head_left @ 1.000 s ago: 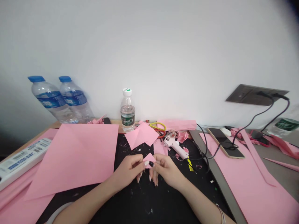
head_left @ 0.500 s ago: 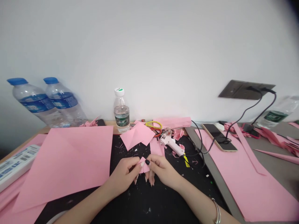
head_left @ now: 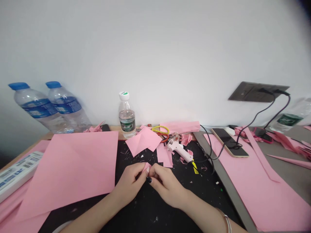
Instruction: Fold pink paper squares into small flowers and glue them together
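Observation:
A small piece of pink paper (head_left: 146, 166) is pinched between both hands above the black mat (head_left: 155, 213); most of it is hidden by my fingers. My left hand (head_left: 132, 179) is closed on its left side, thumb in front. From the right, my right hand (head_left: 165, 183) grips it with curled fingers, the dark-nailed thumb lying against the lower edge. Just beyond the hands lie folded pink paper squares (head_left: 143, 141) and a pink strip (head_left: 165, 157). A pale pink glue gun (head_left: 179, 150) rests to the right of these.
Large pink sheets (head_left: 80, 161) cover the left side, with a white box (head_left: 19, 171) on them. A water bottle (head_left: 127, 119) stands at the back. Right, a phone (head_left: 229, 142) lies on pink paper (head_left: 264, 194), crossed by black cables (head_left: 255, 121) from the wall socket (head_left: 257, 91). Two blue-capped bottles (head_left: 65, 106) stand back left.
My fingers have closed further over the small paper, so less of it shows. The right thumb has moved down and left. The view has shifted slightly.

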Demonstrator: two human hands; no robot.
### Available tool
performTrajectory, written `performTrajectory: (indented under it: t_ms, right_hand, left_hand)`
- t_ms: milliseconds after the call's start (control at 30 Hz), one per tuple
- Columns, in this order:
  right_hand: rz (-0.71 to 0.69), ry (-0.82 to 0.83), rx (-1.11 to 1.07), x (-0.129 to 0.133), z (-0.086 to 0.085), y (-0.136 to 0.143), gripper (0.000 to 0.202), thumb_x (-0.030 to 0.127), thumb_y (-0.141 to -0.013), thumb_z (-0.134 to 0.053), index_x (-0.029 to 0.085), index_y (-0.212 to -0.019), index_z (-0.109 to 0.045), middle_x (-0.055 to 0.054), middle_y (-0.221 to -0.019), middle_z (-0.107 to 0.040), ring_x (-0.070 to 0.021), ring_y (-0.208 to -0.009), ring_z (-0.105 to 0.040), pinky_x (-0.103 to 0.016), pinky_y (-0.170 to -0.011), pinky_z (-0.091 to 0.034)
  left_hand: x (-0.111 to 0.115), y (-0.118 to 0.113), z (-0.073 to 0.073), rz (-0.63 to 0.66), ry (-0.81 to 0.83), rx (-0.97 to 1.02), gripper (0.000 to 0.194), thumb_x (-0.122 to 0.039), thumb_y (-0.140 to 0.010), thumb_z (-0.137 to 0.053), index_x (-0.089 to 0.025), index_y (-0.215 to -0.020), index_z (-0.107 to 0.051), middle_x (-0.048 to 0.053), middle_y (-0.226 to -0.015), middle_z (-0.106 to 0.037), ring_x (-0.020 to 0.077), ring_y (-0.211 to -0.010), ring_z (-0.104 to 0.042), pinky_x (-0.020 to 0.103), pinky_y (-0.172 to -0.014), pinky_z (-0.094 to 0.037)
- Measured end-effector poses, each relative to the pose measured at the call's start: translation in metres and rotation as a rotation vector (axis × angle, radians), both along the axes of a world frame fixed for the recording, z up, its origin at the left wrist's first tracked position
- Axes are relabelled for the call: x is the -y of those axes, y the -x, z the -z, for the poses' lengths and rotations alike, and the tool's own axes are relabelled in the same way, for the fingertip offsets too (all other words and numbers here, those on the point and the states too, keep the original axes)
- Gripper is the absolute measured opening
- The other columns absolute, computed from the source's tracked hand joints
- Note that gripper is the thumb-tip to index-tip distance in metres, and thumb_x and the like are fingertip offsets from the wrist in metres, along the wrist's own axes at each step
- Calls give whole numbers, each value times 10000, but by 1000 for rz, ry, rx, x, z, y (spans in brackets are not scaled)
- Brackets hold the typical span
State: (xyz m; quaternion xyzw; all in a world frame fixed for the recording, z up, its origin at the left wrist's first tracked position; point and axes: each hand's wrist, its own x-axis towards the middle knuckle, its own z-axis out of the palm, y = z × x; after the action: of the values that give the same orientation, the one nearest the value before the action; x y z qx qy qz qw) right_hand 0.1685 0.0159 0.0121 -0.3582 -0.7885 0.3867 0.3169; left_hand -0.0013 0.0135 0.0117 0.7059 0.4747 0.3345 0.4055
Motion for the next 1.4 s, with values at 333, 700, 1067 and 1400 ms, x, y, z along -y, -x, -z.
performTrajectory:
  t_ms: [333,700,1067,1400]
  right_hand:
    - [9,100,-12,-2,5,-1,205,201,-854,-496,204,-694,-367,57,-611,-391,-99,-538,-364,-215,-506,-294]
    - [88,225,-91,-9,10,-5,226,251,-938,-358,199,-722,-401,46,-595,-444,-97,-516,-395,-215,-499,-316]
    - [246,101,-42,-13,12,-2,177,156,-821,-502,188,-995,-500,72,-568,-418,-104,-494,-405,-215,-492,-314]
    - [214,74,-48,-9,11,0,229,127,-802,-483,185,-1015,-546,3,-717,-568,-113,-586,-534,-215,-532,-433]
  left_hand:
    - [7,0,-6,198,13,136,362,-332,-961,-241,-195,-674,-412,-22,-665,-440,137,-621,-386,257,-607,-339]
    - [-4,2,0,-144,123,163,190,-363,-890,-440,-199,-799,-471,-42,-680,-503,121,-579,-488,234,-559,-417]
    - [-2,0,4,-48,223,235,292,-349,-886,-455,-186,-955,-688,7,-835,-657,176,-818,-611,302,-781,-563]
    - [-1,-2,4,-32,265,259,308,-341,-876,-479,-222,-1091,-665,20,-1086,-687,220,-992,-629,315,-800,-568]
